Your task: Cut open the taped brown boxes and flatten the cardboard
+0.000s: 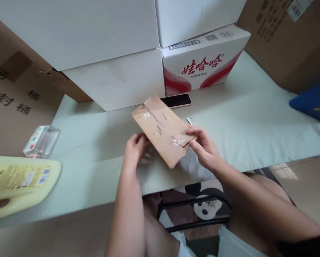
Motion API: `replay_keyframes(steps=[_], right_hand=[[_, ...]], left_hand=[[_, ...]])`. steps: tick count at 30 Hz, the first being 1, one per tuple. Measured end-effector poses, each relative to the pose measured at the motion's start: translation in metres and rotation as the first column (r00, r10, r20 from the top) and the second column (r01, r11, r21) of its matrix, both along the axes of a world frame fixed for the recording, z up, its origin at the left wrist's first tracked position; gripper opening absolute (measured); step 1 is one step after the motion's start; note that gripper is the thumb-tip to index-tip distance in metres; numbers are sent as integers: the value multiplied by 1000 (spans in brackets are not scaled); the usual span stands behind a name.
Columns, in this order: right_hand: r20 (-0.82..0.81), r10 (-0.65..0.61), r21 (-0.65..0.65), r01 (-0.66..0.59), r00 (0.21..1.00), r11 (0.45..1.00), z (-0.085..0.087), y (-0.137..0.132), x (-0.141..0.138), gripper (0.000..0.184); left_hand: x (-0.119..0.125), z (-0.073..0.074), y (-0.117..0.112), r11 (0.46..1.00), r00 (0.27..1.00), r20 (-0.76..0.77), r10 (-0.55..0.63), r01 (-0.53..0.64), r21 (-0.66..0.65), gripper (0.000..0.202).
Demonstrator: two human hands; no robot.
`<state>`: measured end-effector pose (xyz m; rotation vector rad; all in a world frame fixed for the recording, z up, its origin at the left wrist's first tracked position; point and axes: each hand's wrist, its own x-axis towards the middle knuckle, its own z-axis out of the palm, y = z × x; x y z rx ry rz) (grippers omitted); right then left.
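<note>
A flat cardboard box (160,132) with clear tape along its seam is held tilted above the cloth-covered table. My right hand (205,148) pinches its right end between thumb and fingers, beside the loose flap edges. Close against the box's left edge is my left hand (135,148), its fingers curled, blurred and partly hidden, so I cannot tell whether they grip it. A phone (178,100) lies face up just behind the box, partly covered by it. Past my right fingertips lies a small metal object (190,121), perhaps a key.
White cartons (117,85) and a red-and-white water carton (203,67) stand along the back. To the left are a yellow jug (23,185), a clear bottle (42,141) on its side and a large brown carton (15,85). A blue object (314,100) stands right.
</note>
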<state>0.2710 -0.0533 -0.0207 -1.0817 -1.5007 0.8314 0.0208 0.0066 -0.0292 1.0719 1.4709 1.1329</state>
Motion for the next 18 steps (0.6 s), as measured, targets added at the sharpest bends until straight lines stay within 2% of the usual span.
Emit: replay_keyframes(steps=[1, 2, 3, 4, 5, 6, 7, 9, 10, 12, 14, 15, 16, 18], right_hand=[[-13, 66, -2, -66, 998, 998, 1, 0, 0, 22], [-20, 149, 2, -149, 989, 989, 3, 0, 1, 22], [-24, 241, 8, -240, 970, 971, 4, 0, 2, 23], [-33, 324, 8, -324, 945, 946, 5, 1, 3, 24], [-45, 379, -2, -379, 924, 925, 6, 2, 4, 26], [-51, 384, -25, -386, 922, 922, 6, 4, 6, 29], [-30, 336, -68, -337, 941, 939, 5, 6, 7, 31], [145, 110, -178, -83, 983, 981, 2, 11, 11, 32], [295, -12, -212, 78, 955, 974, 0, 14, 13, 31], [601, -145, -207, 329, 786, 921, -4, 19, 20, 34], [782, -133, -192, 439, 609, 878, -7, 23, 27, 41], [828, -97, -205, 460, 553, 864, -8, 24, 30, 44], [851, -61, -228, 471, 522, 852, -7, 25, 33, 46], [853, -16, -273, 473, 521, 838, -5, 27, 37, 47]], left_hand=[[-3, 2, 4, 978, 986, 40, 161, -165, 129, 26], [-6, 4, 7, 922, 958, 92, 270, -285, 262, 32], [-8, 8, 8, 855, 936, 130, 326, -351, 383, 38], [-9, 11, 9, 798, 929, 140, 344, -367, 477, 40], [-10, 15, 8, 765, 932, 126, 339, -352, 539, 40], [-9, 18, 7, 763, 940, 97, 327, -323, 560, 38], [-8, 21, 5, 785, 948, 78, 309, -301, 541, 34], [-5, 25, 0, 833, 957, 77, 279, -281, 476, 26], [-4, 27, -1, 847, 957, 86, 275, -284, 449, 24], [-2, 29, -3, 855, 951, 94, 294, -305, 419, 22], [-2, 30, -3, 854, 942, 85, 326, -332, 401, 21], [-2, 30, -2, 852, 936, 79, 342, -344, 395, 21], [-2, 30, -1, 846, 929, 75, 362, -361, 393, 21], [-4, 27, 1, 817, 902, 72, 426, -418, 397, 23]])
